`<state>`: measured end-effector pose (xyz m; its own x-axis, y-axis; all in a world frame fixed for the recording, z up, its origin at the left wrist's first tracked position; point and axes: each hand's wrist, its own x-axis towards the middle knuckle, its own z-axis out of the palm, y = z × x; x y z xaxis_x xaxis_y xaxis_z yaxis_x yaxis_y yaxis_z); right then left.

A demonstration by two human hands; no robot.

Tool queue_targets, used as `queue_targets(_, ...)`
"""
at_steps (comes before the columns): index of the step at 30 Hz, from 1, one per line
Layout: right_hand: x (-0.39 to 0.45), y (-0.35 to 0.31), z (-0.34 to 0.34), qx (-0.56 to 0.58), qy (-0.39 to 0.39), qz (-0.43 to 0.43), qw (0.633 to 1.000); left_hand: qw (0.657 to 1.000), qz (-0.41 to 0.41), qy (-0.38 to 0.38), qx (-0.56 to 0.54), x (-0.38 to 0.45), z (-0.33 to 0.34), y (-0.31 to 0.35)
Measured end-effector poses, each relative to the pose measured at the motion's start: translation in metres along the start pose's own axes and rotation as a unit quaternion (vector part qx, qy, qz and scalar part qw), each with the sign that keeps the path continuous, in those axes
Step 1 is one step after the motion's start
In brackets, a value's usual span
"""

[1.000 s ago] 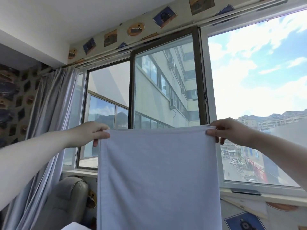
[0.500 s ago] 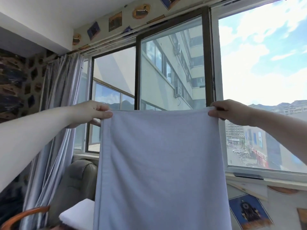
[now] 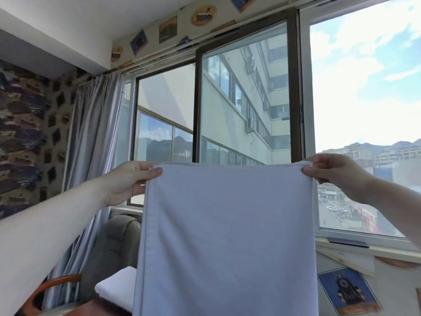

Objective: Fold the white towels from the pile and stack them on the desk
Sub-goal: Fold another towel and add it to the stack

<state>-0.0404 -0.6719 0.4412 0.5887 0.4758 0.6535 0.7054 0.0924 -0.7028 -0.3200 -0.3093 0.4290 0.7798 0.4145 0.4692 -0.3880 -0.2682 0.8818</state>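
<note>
The room had a dark, rough stone-patterned wall [image 3: 22,137] at the left, then a pleated grey curtain [image 3: 91,142] hanging beside a wide dark-framed window [image 3: 293,87] that showed a pale building, hills and cloudy sky. Small picture cards [image 3: 168,29], rectangular and oval, ran along the strip above the window; no writing on them could be read. Low at the left stood a curved wooden chair arm [image 3: 52,283] and a padded grey armchair [image 3: 114,242], with a folded white towel [image 3: 116,288] lying soft and thick at the edge of the reddish-brown counter [image 3: 100,307]. The left hand [image 3: 129,179] pinched the top left corner of a smooth, flat, rectangular white towel [image 3: 227,236], its grip clamped on the hem with the thumb in front. The towel hung straight down before the window, stretched between the hands. The right hand [image 3: 335,172] pinched the top right corner likewise. A card showing a dark clock tower [image 3: 346,290] sat on the wall at lower right.
</note>
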Motion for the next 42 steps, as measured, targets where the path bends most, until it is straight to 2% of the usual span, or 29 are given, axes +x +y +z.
queue_targets(5,-0.004,0.012,-0.019,0.024,0.055,0.027,0.998,0.999,-0.009,0.001,-0.047,-0.003,0.038,0.006)
queue_targets(9,0.002,0.019,-0.066,-0.014,0.134,0.024,0.991,0.997,0.011,-0.026,-0.072,-0.004,0.104,0.011)
queue_targets(13,0.030,0.004,-0.117,-0.055,0.211,-0.008,0.976,0.990,0.058,-0.047,-0.117,-0.002,0.178,0.027)
queue_targets(17,0.072,-0.015,-0.129,-0.064,0.240,-0.059,0.967,0.978,0.071,-0.006,-0.195,-0.001,0.224,0.020)
queue_targets(20,0.092,0.000,-0.100,-0.100,0.174,-0.043,0.979,0.968,0.033,0.064,-0.242,-0.015,0.230,-0.025)
queue_targets(24,0.082,0.066,-0.020,-0.172,0.014,0.030,0.984,0.941,-0.056,0.174,-0.284,-0.063,0.213,-0.144)
queue_targets(27,0.050,0.151,0.054,-0.240,-0.102,0.093,0.961,0.914,-0.147,0.239,-0.294,-0.122,0.197,-0.247)
queue_targets(30,-0.002,0.240,0.136,-0.304,-0.216,0.140,0.917,0.879,-0.243,0.316,-0.262,-0.183,0.173,-0.335)
queue_targets(33,-0.050,0.306,0.219,-0.319,-0.282,0.172,0.888,0.845,-0.319,0.366,-0.224,-0.228,0.135,-0.397)
queue_targets(37,-0.067,0.334,0.335,-0.306,-0.297,0.173,0.888,0.837,-0.358,0.386,-0.146,-0.251,0.059,-0.440)
queue_targets(39,-0.059,0.333,0.387,-0.309,-0.290,0.165,0.891,0.849,-0.369,0.366,-0.093,-0.253,0.017,-0.452)
queue_targets(42,-0.048,0.331,0.452,-0.333,-0.319,0.157,0.873,0.875,-0.373,0.309,0.004,-0.255,-0.042,-0.470)
